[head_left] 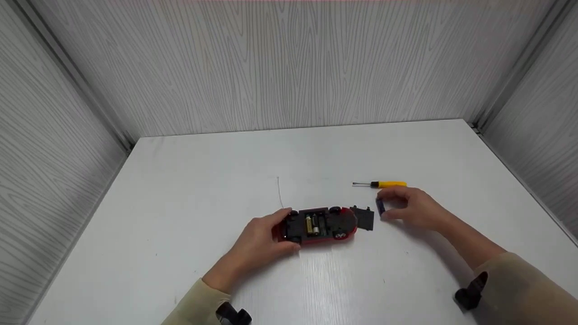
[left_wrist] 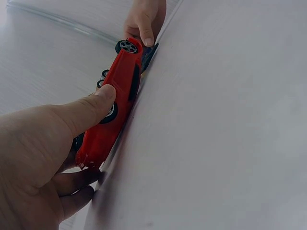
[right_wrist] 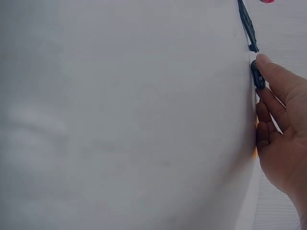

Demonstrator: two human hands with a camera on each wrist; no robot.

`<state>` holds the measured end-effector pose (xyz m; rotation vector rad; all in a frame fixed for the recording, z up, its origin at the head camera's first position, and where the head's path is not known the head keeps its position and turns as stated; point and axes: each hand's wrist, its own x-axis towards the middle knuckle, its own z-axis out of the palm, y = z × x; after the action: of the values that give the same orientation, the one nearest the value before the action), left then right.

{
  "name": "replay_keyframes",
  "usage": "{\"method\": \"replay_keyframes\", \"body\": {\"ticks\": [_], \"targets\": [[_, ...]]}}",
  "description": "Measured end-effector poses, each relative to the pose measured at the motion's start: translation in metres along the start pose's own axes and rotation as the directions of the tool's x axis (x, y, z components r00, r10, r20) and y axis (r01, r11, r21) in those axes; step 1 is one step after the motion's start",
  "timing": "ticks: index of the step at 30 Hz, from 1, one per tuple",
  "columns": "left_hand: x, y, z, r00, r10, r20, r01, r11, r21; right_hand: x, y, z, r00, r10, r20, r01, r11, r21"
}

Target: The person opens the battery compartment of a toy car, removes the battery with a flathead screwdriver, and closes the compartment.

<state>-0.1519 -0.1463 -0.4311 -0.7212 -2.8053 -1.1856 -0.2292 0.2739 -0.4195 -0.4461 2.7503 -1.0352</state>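
A red toy car (head_left: 341, 223) lies upside down on the table, its black underside facing up. In its open battery compartment sit batteries (head_left: 312, 225), one of them gold. My left hand (head_left: 259, 237) grips the car's left end, with the thumb (left_wrist: 103, 98) along its side in the left wrist view. To the right, my right hand (head_left: 415, 208) pinches a small dark battery (head_left: 380, 206) between thumb and fingertips, at the tabletop. The black battery cover (head_left: 365, 219) lies between the car's right end and that battery.
A screwdriver (head_left: 388, 184) with a yellow handle lies just beyond my right hand. From the car's left end a thin wire antenna (head_left: 279, 189) sticks out away from me. Wood-grain panels (head_left: 289, 67) enclose the white table (head_left: 203, 180) at the back and sides.
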Motion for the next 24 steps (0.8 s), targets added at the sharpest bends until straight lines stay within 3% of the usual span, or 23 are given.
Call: {"method": "replay_keyframes", "body": {"ticks": [17,24], "targets": [[-0.0007,0.0016,-0.0007,1.0,-0.013,0.005,0.013,1.0,-0.002,0.0,0.0026,-0.0001,1.0,-0.007,0.002,0.007,1.0,-0.012],[-0.0002,-0.0014,0.0003,1.0,0.015,-0.005,-0.015,1.0,0.006,-0.0011,0.0024,0.0008,1.0,-0.004,-0.001,0.004,1.0,-0.008]]}}
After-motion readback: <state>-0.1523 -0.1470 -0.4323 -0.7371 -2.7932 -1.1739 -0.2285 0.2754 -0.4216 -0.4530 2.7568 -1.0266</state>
